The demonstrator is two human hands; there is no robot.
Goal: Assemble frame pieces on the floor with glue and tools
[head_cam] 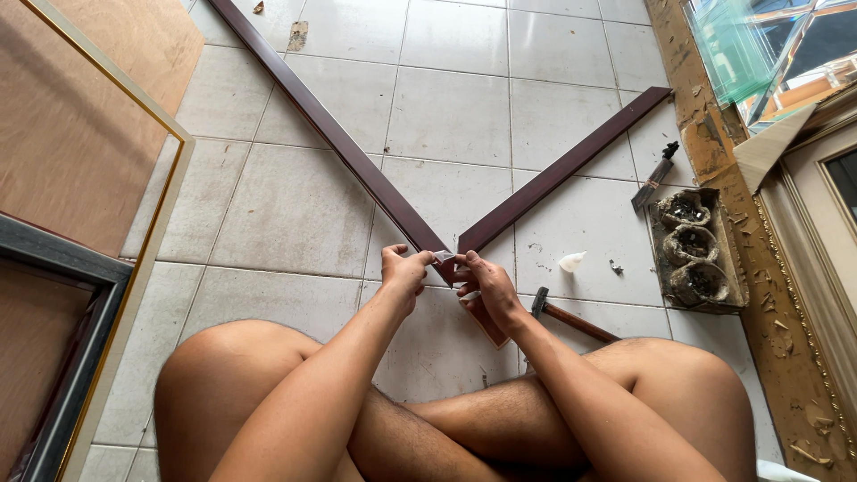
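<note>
Two long dark reddish-brown frame strips lie on the tiled floor and meet in a V in front of my crossed legs: the left strip (339,143) runs to the far left, the right strip (562,170) to the far right. My left hand (403,270) and my right hand (482,281) are both at the corner joint, pinching a small pale piece (444,256) between their fingertips. The near end of the joint is hidden under my right hand.
A hammer (571,319) lies beside my right forearm. A small white blob (571,261), a dark tool (654,176) and a tray of three dirty cups (696,250) sit to the right. Framed boards (107,178) lean at left; glass panes (759,45) stand at top right.
</note>
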